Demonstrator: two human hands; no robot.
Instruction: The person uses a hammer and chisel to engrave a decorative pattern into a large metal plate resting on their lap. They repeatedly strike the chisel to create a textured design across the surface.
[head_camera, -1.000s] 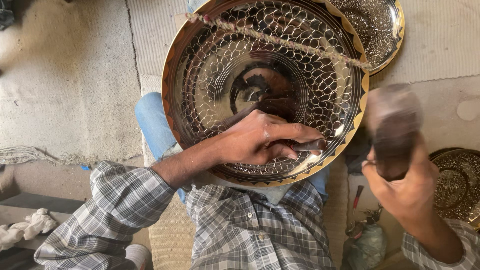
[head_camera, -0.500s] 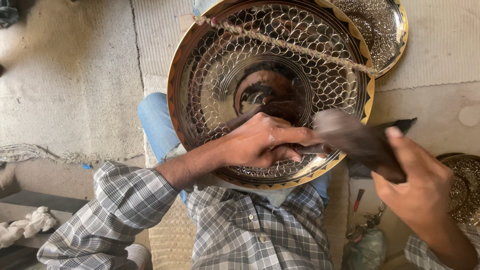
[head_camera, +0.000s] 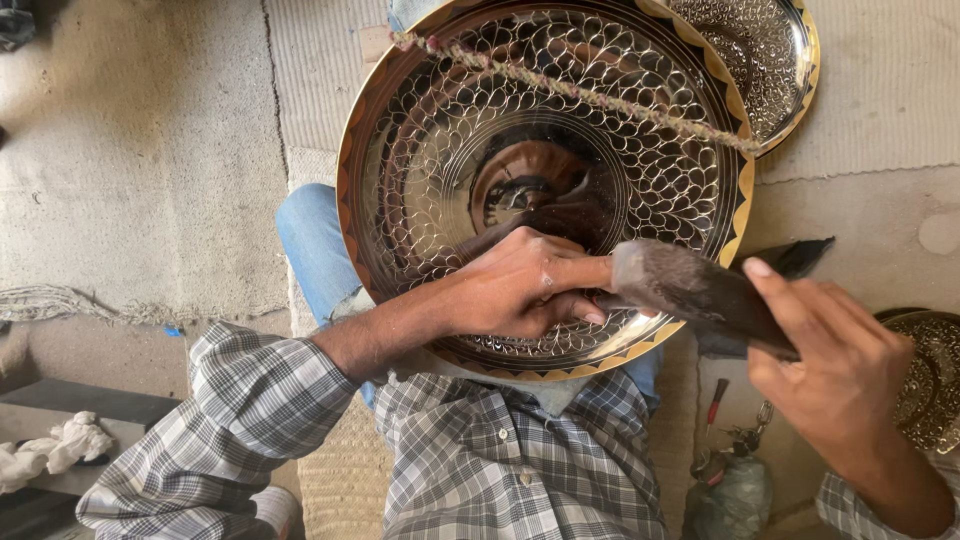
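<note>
Pressing on the engraved tray at frame centre, the left hand pinches something small I cannot identify; the right hand grips a mallet; patterning looks mostly finished.

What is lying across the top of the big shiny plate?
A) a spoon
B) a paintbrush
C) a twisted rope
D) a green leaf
C: a twisted rope runs slantwise across the upper part of the big shiny plate, from its top left rim toward the right rim.
</note>
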